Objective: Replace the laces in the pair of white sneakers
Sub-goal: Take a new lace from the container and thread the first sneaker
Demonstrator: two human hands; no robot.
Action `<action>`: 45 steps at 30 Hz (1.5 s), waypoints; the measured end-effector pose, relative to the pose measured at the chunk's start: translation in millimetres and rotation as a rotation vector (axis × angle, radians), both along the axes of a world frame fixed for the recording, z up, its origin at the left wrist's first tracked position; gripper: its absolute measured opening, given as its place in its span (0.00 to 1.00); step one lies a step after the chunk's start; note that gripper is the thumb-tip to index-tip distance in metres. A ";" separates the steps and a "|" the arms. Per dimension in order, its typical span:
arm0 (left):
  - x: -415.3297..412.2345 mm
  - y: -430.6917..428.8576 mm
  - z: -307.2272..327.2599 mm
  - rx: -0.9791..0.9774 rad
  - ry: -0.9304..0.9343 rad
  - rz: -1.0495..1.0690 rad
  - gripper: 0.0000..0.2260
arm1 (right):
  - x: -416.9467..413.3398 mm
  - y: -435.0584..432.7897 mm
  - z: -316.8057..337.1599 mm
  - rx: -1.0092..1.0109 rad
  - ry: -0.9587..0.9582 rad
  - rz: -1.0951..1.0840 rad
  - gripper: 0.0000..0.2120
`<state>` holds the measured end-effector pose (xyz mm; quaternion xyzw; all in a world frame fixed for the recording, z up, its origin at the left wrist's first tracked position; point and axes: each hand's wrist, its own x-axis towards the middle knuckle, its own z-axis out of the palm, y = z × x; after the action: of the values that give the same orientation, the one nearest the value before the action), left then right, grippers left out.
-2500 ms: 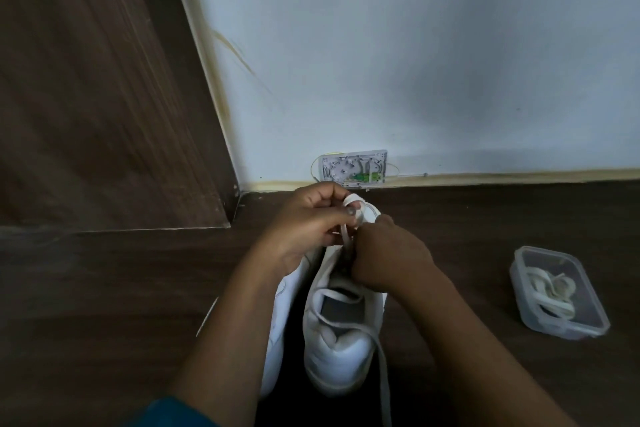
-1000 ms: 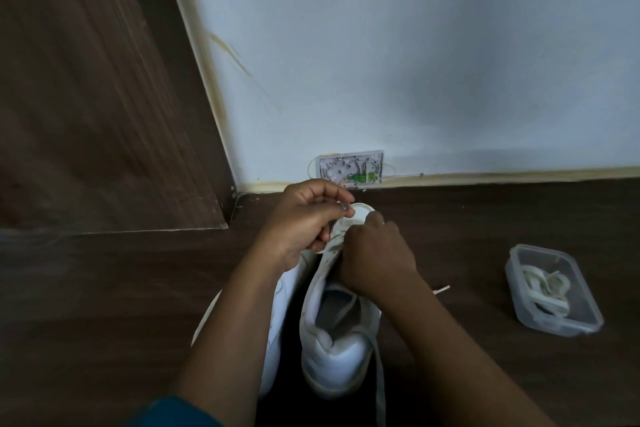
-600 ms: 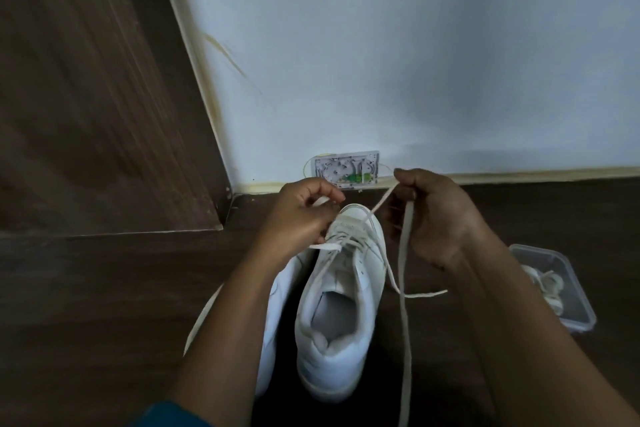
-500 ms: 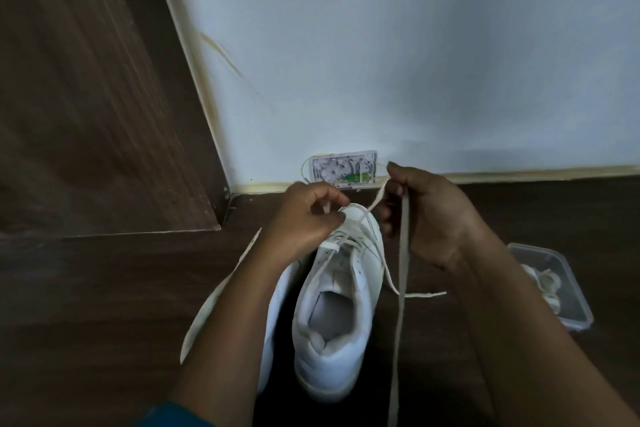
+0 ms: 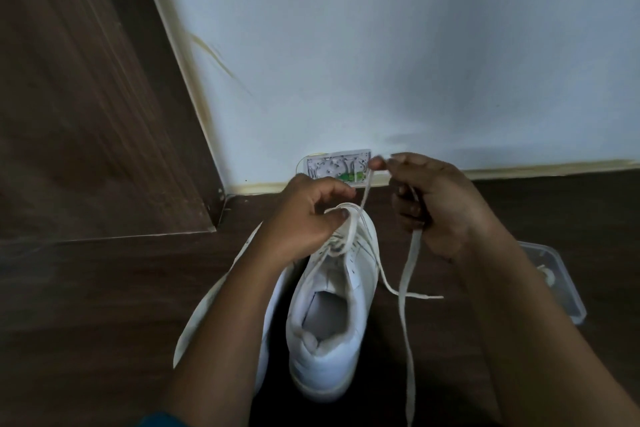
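A white sneaker (image 5: 332, 315) stands on the dark wooden floor, toe toward the wall. A second white sneaker (image 5: 273, 308) lies beside it on the left, mostly hidden by my left forearm. My left hand (image 5: 304, 215) rests on the toe end and pinches the lace at the lowest eyelets. My right hand (image 5: 433, 204) is raised to the right of the toe, fingers closed on the white lace (image 5: 405, 288), which runs taut up from the eyelets and hangs down past the shoe. Another lace end lies on the floor to the right.
A clear plastic container (image 5: 561, 288) with coiled laces sits on the floor at the right, partly behind my right arm. A small open wall box (image 5: 337, 168) is at the skirting. A wooden door (image 5: 86, 97) stands at the left.
My right hand left the shoe's toe and pulled the lace up and to the right, drawing it through the eyelets. The left hand stayed on the toe end.
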<state>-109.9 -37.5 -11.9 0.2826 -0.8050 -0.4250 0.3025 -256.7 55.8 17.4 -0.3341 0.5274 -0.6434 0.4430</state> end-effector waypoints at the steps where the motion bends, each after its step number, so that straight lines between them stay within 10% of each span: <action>1: -1.1 0.7 -0.5 -0.051 -0.016 -0.010 0.11 | 2.8 0.1 -0.2 0.035 0.085 0.026 0.08; 13: 2.9 1.0 15.4 0.484 0.470 0.029 0.21 | -5.7 5.7 -5.7 0.204 0.448 -0.072 0.10; 21: 10.0 -1.5 21.7 0.958 0.740 0.121 0.15 | -25.0 4.3 -22.0 0.554 1.152 -0.191 0.05; 24: 7.4 0.0 21.1 0.831 0.547 0.156 0.17 | -19.9 1.7 -25.0 0.480 1.066 -0.168 0.05; 27: 4.5 2.9 16.8 0.230 0.134 0.302 0.06 | -4.7 -0.6 -17.4 0.245 0.756 -0.106 0.08; 29: 3.5 3.1 10.1 0.009 0.038 0.109 0.18 | 7.1 -3.7 -14.4 0.196 0.690 -0.024 0.07; 32: -1.5 8.2 6.5 -0.009 -0.045 -0.195 0.22 | 16.5 -7.7 -16.5 0.177 0.675 0.007 0.06; 36: 0.4 4.5 7.9 -0.104 -0.157 -0.007 0.11 | 7.9 -4.0 -12.6 0.161 0.636 -0.030 0.08; 45: 6.8 -6.2 15.3 0.248 0.345 0.339 0.15 | -17.0 1.6 -26.4 0.580 1.135 0.036 0.04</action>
<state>-103.1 -43.8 3.4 0.3718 -0.6245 -0.5055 0.4650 -273.7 57.4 -9.0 -0.4983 0.8272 -0.1896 0.1778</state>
